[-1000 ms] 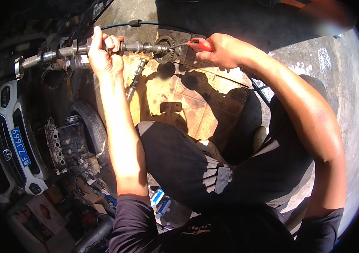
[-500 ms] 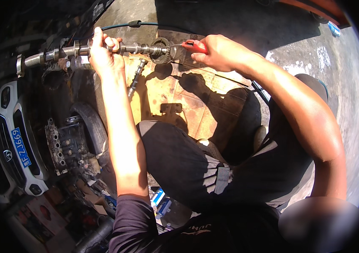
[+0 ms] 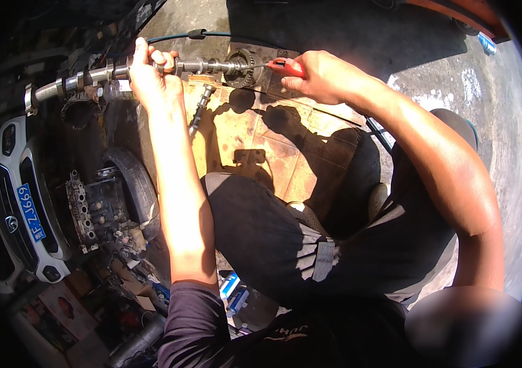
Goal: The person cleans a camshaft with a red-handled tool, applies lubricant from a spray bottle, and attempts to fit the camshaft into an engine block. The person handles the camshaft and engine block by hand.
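Observation:
A long steel camshaft (image 3: 99, 75) is held up, lying across the view. My left hand (image 3: 153, 76) is closed around its middle, thumb pointing up. At the shaft's right end is a toothed gear wheel (image 3: 249, 67). My right hand (image 3: 321, 76) grips a red-handled tool (image 3: 288, 67) with a thin metal shaft; its exact kind is not clear. The thin shaft reaches the gear end, but whether its tip touches cannot be told. Below, a second, smaller camshaft (image 3: 200, 111) lies on stained cardboard (image 3: 242, 132).
An engine block (image 3: 92, 211) and a tyre (image 3: 132, 184) stand at the left, beside a white car's front (image 3: 43, 227). A dark hose (image 3: 224, 37) crosses the floor beyond my hands. A blue and white can (image 3: 486, 43) lies far right.
The camshaft has turned slightly in my left hand, and its gear has shifted a little right and up. The red-handled tool has moved slightly right with my right hand.

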The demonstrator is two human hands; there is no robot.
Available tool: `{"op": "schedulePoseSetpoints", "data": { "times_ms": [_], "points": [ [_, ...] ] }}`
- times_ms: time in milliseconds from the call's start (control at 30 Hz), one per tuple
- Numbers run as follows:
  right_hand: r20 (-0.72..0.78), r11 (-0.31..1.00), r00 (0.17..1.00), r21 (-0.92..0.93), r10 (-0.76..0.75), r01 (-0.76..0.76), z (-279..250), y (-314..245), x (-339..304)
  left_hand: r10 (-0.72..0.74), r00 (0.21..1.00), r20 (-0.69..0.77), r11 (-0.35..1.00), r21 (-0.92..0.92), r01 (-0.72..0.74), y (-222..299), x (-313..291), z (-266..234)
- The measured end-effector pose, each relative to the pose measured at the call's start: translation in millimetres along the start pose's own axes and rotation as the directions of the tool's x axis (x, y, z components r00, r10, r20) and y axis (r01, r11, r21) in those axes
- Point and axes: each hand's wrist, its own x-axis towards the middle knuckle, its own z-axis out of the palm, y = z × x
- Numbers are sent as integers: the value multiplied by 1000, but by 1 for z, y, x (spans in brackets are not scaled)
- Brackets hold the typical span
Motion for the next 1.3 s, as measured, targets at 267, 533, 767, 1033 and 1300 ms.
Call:
{"op": "schedulePoseSetpoints", "data": {
  "times_ms": [267,533,767,1033,1300],
  "points": [
    [-50,998,999,-54,-20,17,-2,-2,-4,-15,996,-88,1000,-11,14,-1,1,5],
    [4,990,1000,-141,2,-1,-2,3,-6,-63,983,-172,998,-17,61,-30,1,1],
    [173,923,981,-385,88,-15,16,19,-7,-138,877,-460,975,93,202,-91,-3,4],
    [222,906,972,-423,79,23,31,46,3,-216,854,-474,932,162,326,-151,-20,13],
    [103,934,992,-356,68,-27,47,54,20,-68,984,166,761,646,-57,-169,16,-31]
  ]
}}
